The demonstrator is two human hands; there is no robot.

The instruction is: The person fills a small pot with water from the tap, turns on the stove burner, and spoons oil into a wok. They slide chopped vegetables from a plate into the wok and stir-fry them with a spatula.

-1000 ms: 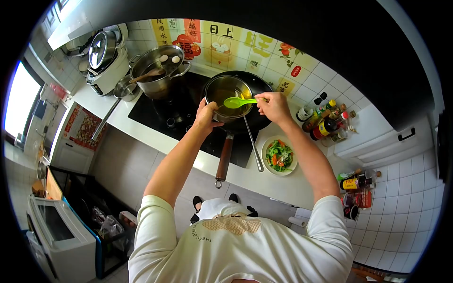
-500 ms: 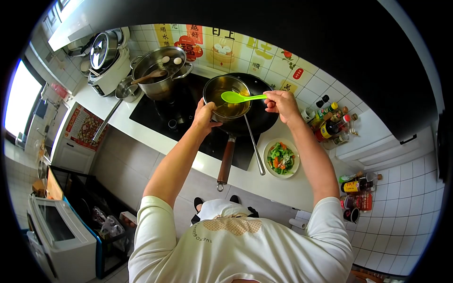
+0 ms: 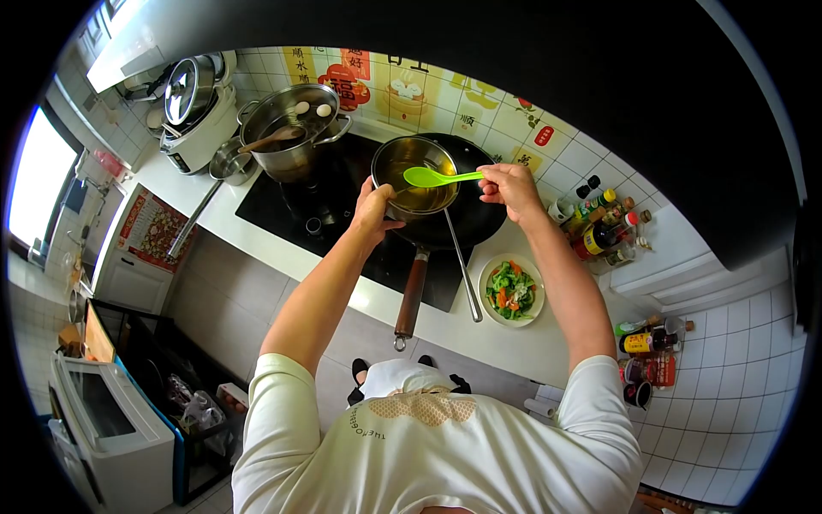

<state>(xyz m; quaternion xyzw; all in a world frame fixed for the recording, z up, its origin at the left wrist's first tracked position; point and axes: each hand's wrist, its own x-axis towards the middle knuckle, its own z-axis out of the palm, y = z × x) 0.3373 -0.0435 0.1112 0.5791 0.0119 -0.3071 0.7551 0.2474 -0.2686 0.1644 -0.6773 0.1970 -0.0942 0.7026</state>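
Observation:
My left hand (image 3: pixel 374 209) grips the near left side of a metal bowl (image 3: pixel 396 157), its thumb at the rim. Yellowish liquid, like oil, lies in the bowl. In my right hand (image 3: pixel 510 190) is a bright green spoon (image 3: pixel 431 178), pinched by its handle, with its head above the bowl's liquid. Beneath the bowl a black wok (image 3: pixel 481 210) sits on the stove, its wooden handle (image 3: pixel 412 295) pointing toward me. A long metal utensil handle (image 3: pixel 465 274) leans out over the wok's near edge; its head is hidden.
To the left, a steel pot (image 3: pixel 287 157) holds eggs and a wooden spoon. A plate (image 3: pixel 536 306) of broccoli and carrots sits right of the wok. Bottles (image 3: pixel 593 239) crowd the right counter, and a small saucepan (image 3: pixel 229 161) has its handle projecting past the edge.

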